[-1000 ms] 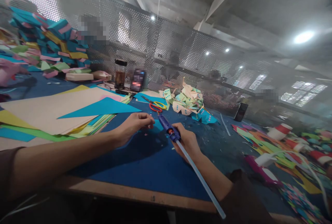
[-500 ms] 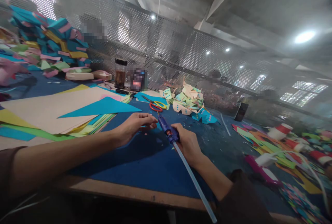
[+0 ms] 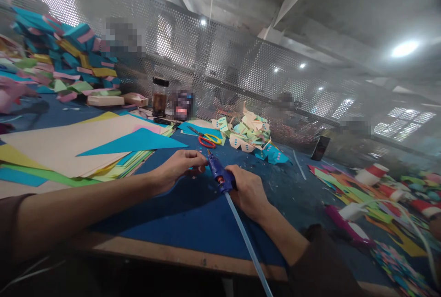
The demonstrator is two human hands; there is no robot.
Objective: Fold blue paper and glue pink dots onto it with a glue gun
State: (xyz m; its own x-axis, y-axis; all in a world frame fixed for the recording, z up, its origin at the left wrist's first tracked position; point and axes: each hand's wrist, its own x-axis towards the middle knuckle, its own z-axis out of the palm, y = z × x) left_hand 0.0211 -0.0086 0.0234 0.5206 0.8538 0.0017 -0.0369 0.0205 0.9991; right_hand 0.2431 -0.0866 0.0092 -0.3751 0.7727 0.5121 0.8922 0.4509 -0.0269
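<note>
My right hand (image 3: 248, 190) is wrapped round a dark blue hot glue gun (image 3: 217, 174), whose nozzle points away from me. A long, milky glue stick (image 3: 246, 239) sticks out of its back end toward the table's front edge. Close to the nozzle, my left hand (image 3: 184, 167) has its fingers curled and pinched together; what lies between them, if anything, is too small to make out. Just beyond the nozzle lie scissors (image 3: 209, 140) with red and yellow handles.
Large coloured paper sheets (image 3: 69, 143) are stacked at left. Behind are a lidded jar (image 3: 160, 97) and a heap of paper pieces (image 3: 250, 131). A purple power strip (image 3: 347, 226) with a white cable and paper cups (image 3: 372, 174) sit at right. A mesh panel (image 3: 193, 53) borders the back.
The glue gun has turned slightly and shifted a little left, its nozzle now closer to my left fingers. The glue stick's rear end has swung left. My left hand has hardly moved.
</note>
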